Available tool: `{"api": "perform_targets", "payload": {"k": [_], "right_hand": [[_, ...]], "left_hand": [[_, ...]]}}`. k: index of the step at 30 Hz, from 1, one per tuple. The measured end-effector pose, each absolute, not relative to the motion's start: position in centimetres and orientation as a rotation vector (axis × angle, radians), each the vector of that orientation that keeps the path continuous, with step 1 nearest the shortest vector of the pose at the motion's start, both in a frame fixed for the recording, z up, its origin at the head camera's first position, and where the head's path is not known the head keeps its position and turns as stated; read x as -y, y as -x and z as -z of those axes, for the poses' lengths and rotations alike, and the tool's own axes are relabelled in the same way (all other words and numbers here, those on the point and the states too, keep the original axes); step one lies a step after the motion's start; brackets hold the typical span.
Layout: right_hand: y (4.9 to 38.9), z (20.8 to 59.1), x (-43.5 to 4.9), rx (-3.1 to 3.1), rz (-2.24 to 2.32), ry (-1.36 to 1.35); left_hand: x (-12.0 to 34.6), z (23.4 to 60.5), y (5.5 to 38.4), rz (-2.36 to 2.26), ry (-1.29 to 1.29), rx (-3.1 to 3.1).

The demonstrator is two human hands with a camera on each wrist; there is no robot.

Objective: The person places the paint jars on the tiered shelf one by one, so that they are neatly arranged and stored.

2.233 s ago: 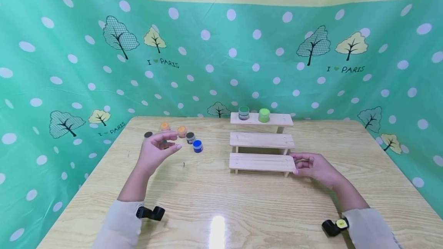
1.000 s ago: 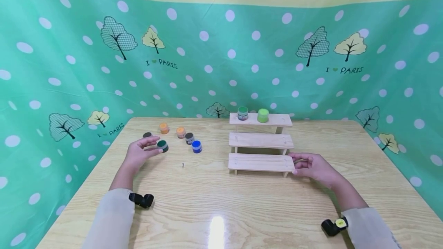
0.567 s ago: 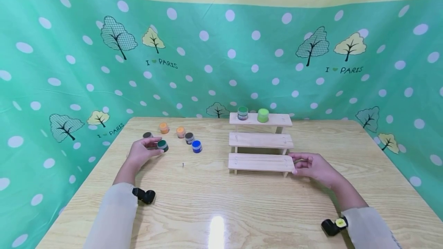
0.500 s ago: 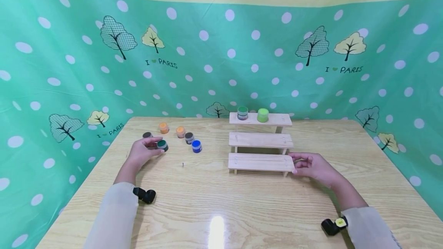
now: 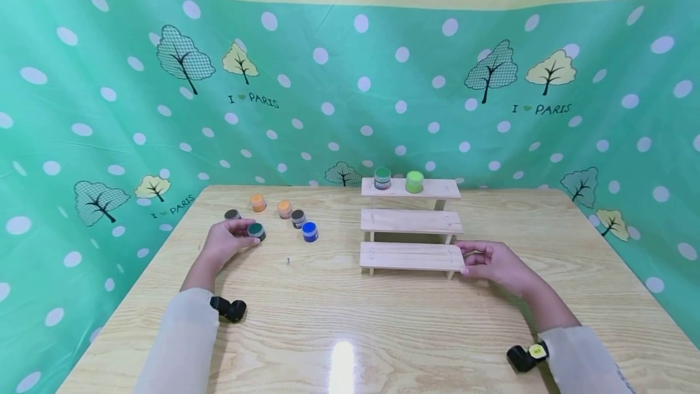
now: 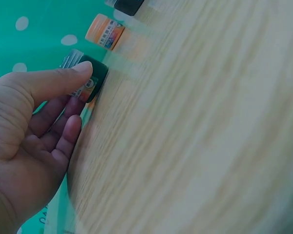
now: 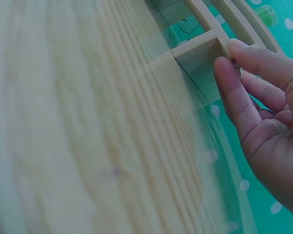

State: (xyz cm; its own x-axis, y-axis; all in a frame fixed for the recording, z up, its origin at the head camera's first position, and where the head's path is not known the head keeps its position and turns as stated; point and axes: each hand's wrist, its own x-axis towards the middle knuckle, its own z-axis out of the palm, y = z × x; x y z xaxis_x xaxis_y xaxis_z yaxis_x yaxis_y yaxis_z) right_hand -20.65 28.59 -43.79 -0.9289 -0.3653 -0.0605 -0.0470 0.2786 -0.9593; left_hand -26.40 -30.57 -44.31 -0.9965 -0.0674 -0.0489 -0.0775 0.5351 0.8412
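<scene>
Jar, the dark green one, and here it is right at my fingertips! My left hand has it pinched, thumb on the near side, fingers round the far side, and the jar looks to be standing on the tabletop; whether any weight is off the wood, I can't tell.

Over to the right, well apart, stands my wooden stand, its three steps running long side left to right, so the jar lies off their left ends. Left hand is plainly the nearer one. Between jar and stand sit the blue jar and, a little farther back, the black jar. And my right hand? Way out at the opposite end, thumb and finger pinching the right end of the front step.

Now, what a change on the left! Two seconds ago that hand hung raised over the jars, thumb and fingers apart, mostly covering this jar; now it's down and gripping. The right hand hasn't budged, and up on the top step the green jar and light green jar are just where they were.
</scene>
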Motion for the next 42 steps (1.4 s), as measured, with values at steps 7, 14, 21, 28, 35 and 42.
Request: {"api": "perform_targets", "payload": {"k": [7, 14, 21, 28, 35, 42], "right_hand": [[20.7, 43.9, -28.6, -2.284, 1.697, 0.383], [20.7, 43.9, -28.6, -2.282, 1.702, 0.386], [20.5, 43.9, -28.6, -2.295, 1.689, 0.382], [20.5, 43.9, -28.6, -2.310, 1.679, 0.394], [20.5, 43.9, -28.6, -2.325, 1.673, 0.382], [20.5, 43.8, -28.6, -2.309, 1.682, 0.390]], "left_hand": [[30.6, 43.9, 25.8, -1.591, 0.112, -2.647], [30.1, 43.2, 25.4, -1.611, 0.060, -2.604], [29.5, 42.6, 25.3, -1.628, -0.053, -2.630], [28.5, 41.3, 24.8, -1.657, -0.137, -2.622], [27.4, 40.3, 24.5, -1.699, -0.197, -2.591], [26.2, 39.2, 24.1, -1.782, -0.263, -2.514]]}}
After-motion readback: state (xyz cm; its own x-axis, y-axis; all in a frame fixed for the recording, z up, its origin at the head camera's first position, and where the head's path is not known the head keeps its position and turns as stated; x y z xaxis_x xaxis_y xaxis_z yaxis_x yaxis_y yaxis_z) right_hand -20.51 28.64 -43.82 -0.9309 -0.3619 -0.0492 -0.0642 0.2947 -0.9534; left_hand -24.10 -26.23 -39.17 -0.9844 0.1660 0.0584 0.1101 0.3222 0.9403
